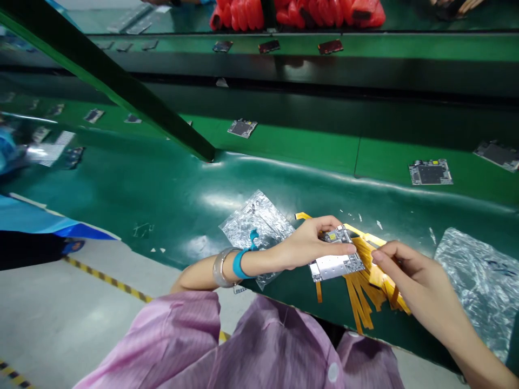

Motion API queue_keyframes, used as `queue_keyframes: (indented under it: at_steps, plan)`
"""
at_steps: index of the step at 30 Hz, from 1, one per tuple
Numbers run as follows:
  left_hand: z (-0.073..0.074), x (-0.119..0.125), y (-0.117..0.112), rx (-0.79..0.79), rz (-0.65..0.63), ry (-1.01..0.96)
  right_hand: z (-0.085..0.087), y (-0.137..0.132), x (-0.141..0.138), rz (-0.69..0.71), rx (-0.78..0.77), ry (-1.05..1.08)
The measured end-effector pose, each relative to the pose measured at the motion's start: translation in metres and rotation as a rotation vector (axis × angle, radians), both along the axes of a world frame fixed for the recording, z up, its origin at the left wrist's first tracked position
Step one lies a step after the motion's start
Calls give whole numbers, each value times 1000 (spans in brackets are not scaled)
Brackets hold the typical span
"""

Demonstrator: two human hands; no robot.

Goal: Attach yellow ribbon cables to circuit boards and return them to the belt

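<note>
A green table (170,200) spreads beneath the work, glossy under the lights. Reading the clock from the circuit board in the left hand, a grey floor (77,319) shows toward 8 o'clock, crossed by yellow-and-black striped tape (109,279). A brighter green strip (308,143) runs along the table's far side at 12, and a green post (133,92) slants down at 10. At the 9 o'clock edge is another person's blue garment (32,216).

A creased clear bag (478,286) lies at 3 o'clock, its dark print unreadable and its contents hard to make out; a smaller clear bag (259,216) lies at 10, partly under the left forearm. Red bundles (243,15) sit far off at 11 to 12.

The right hand (417,275), at 3 to 4, has its fingers pinched together beside a pile of yellow ribbon strips (367,294) at 4; whether they grip a strip I cannot tell. The left hand (310,243) grasps the circuit board (334,265), tilted above the table. Loose boards (430,173) rest on the strip at 11 and between 1 and 2.
</note>
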State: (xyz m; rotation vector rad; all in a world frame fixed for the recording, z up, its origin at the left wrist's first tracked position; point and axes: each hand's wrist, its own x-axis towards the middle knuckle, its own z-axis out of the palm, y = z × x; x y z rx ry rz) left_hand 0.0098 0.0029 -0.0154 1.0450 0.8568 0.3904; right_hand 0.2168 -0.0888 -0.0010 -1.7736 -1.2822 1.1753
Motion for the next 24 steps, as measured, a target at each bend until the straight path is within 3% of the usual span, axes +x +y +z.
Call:
queue_keyframes:
  at_steps: [6,18,24]
  plan:
    - [3,-6,-6,93,-15,24,-10,-1,-3,-215,-101,175]
    - [3,-10,-8,172,10,84,2,1,-14,-190,15,232]
    - [1,-11,-9,208,-5,99,4,0,-9,-144,-31,175]
